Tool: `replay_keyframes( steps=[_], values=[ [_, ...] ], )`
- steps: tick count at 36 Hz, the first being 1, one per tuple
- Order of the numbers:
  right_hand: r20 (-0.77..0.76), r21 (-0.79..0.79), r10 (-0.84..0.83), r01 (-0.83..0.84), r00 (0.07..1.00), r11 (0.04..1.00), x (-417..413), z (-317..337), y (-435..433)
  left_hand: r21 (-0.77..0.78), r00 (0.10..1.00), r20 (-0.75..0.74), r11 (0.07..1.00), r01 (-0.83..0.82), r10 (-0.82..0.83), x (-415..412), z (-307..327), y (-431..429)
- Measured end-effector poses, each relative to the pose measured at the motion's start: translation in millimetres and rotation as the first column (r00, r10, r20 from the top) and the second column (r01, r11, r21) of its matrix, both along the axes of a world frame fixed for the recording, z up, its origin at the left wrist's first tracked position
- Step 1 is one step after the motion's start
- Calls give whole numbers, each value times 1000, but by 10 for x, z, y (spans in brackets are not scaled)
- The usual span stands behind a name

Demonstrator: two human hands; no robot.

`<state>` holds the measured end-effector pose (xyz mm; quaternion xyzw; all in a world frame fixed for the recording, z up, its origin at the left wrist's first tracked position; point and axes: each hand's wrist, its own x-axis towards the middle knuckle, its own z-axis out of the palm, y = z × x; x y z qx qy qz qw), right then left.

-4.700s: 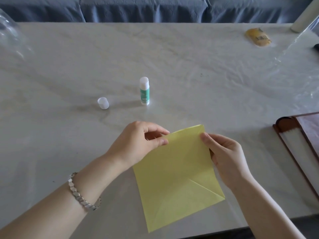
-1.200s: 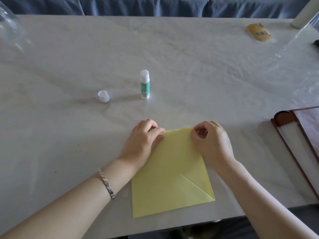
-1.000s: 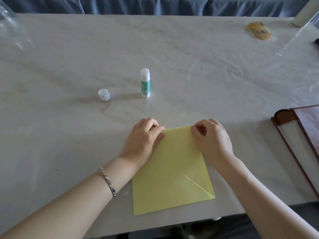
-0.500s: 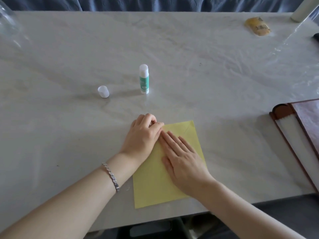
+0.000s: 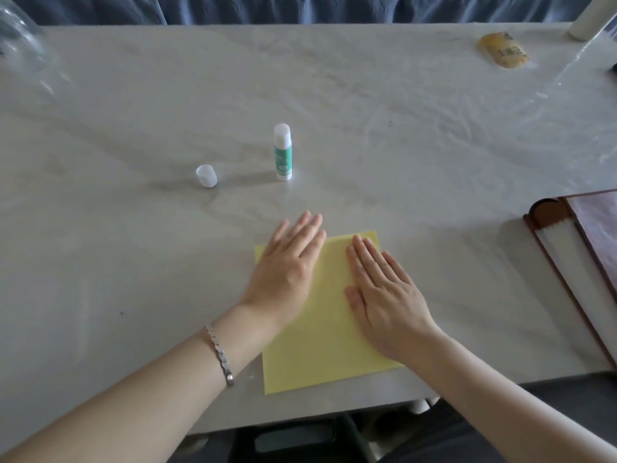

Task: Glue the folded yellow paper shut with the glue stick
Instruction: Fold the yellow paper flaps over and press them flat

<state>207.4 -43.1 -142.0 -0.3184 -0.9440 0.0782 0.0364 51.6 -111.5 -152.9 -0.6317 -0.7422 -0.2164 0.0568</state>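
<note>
head view: the folded yellow paper (image 5: 329,332) lies flat on the pale table (image 5: 400,135), close to the near edge, its sides slightly askew to that edge. the left hand (image 5: 287,269) is laid palm down over the paper's far left corner, fingers straight and together, grasping nothing; its fingertips (image 5: 312,218) reach past the paper's far edge onto the bare tabletop. a silver bracelet (image 5: 220,355) sits on the left wrist. the right hand (image 5: 384,295) is spread flat on the right half of the paper, palm down and fingers extended toward the far right corner, also grasping nothing; its thumb lies along the sheet's middle. a strip of yellow shows between the two hands, which do not touch each other. the near left part of the sheet is uncovered, and the near right corner is hidden under the right wrist. farther back on the table the glue stick (image 5: 282,152) stands upright with its cap off, white stick showing at the top and a green label on the barrel, well apart from both hands. its white cap (image 5: 206,175) rests on the table to the left of the stick, apart from it. at the right edge lies a brown wooden tray (image 5: 547,215) with something white inside. a small yellow packet (image 5: 503,54) lies in the far right corner of the table, and a clear, blurred container (image 5: 20,35) shows at the far left. a blue fabric (image 5: 300,8) runs behind the table.
</note>
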Motion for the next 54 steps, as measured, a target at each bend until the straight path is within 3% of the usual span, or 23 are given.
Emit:
replay_keyframes(
  steps=[5, 10, 18, 28, 36, 45, 54],
  values=[
    [-26, 12, 7, -6, 1000, 1000, -4, -35, 3, -176, 997, 69, 984, -14, 27, 382, 11, -161],
    [-37, 14, 17, -16, 999, 1000, -3, -44, 8, -215, 997, 54, 976, -33, 45, 480, 34, -170],
    [0, 7, 16, -16, 1000, 1000, -1, -49, 11, -285, 974, 44, 937, -202, 223, 309, 33, -270],
    [11, 19, 21, -21, 1000, 1000, 11, -46, 13, -319, 965, -38, 912, -258, 260, -41, 46, -484],
    [53, 73, -15, 11, 998, 997, 15, -18, 3, -359, 982, -112, 916, -180, 149, -215, 51, -587],
    [92, 29, 328, -332, 940, 943, -359, 29, -51, -433, 995, -97, 900, -49, 7, -184, 155, -595],
    [99, 11, 363, -365, 927, 931, -403, 22, -103, -549, 990, -86, 834, 49, -115, -162, 207, -792]
  ],
)
